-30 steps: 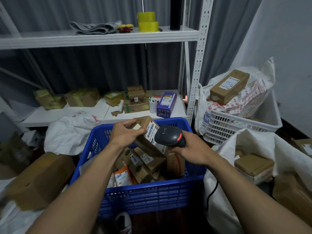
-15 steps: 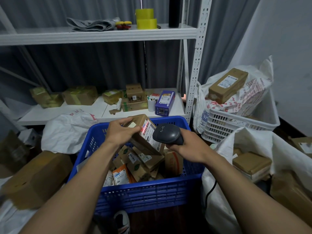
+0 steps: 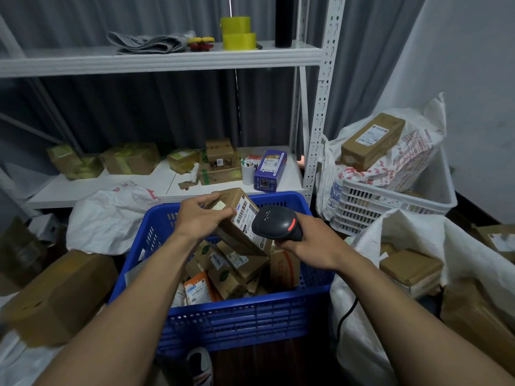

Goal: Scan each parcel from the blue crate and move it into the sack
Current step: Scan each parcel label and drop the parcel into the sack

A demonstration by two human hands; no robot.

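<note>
Brown cardboard parcel (image 3: 242, 227) gripped by left hand (image 3: 199, 218) over blue plastic crate (image 3: 245, 319); right hand (image 3: 308, 243) fingers clenched round black handheld scanner (image 3: 277, 222), touching label.

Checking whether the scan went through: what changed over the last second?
The red scan light on the parcel label, seen half a second ago, is gone. The left hand still grips the parcel over the blue crate; the right hand still holds the scanner.
</note>
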